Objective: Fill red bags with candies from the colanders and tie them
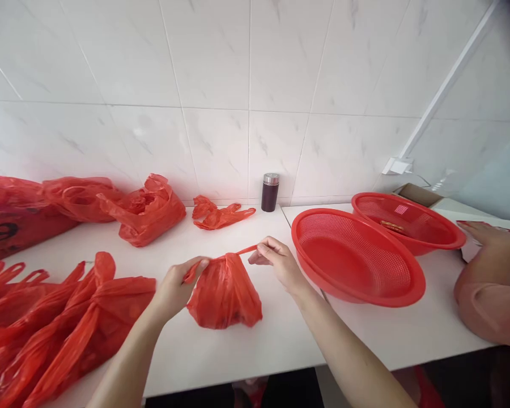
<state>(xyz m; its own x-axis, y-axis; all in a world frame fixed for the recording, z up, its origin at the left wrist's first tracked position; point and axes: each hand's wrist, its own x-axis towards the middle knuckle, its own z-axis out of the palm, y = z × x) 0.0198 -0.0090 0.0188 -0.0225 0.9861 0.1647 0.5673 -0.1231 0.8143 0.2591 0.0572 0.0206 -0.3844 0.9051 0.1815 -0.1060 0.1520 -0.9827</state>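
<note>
A white countertop [246, 345] runs across the lower half of the frame, backed by a wall of large white marbled tiles [221, 73]. At the centre of the counter a small filled red bag [224, 294] is seen, its two handles drawn out sideways. The left handle is pinched shut between the fingers of the left hand [176, 286], and the right handle is clamped between thumb and fingers of the right hand [278, 262].

At the lower left of the frame a heap of tied red bags [55, 323] is spread on the counter. Behind it, at the middle left, bulkier red bags [147, 211] are piled against the wall, and a crumpled empty bag [219, 215] lies near a dark jar with a metal lid [270, 192], which stands upright at the foot of the tiles.

To the right of centre a round red strainer basket [357, 258] is set on the counter, with a second red basket [408, 222] just behind it. At the right edge another person's arm [488, 289] is rested on the surface, the hand lying flat. A white socket [397, 166] is fixed to the wall at the upper right.
</note>
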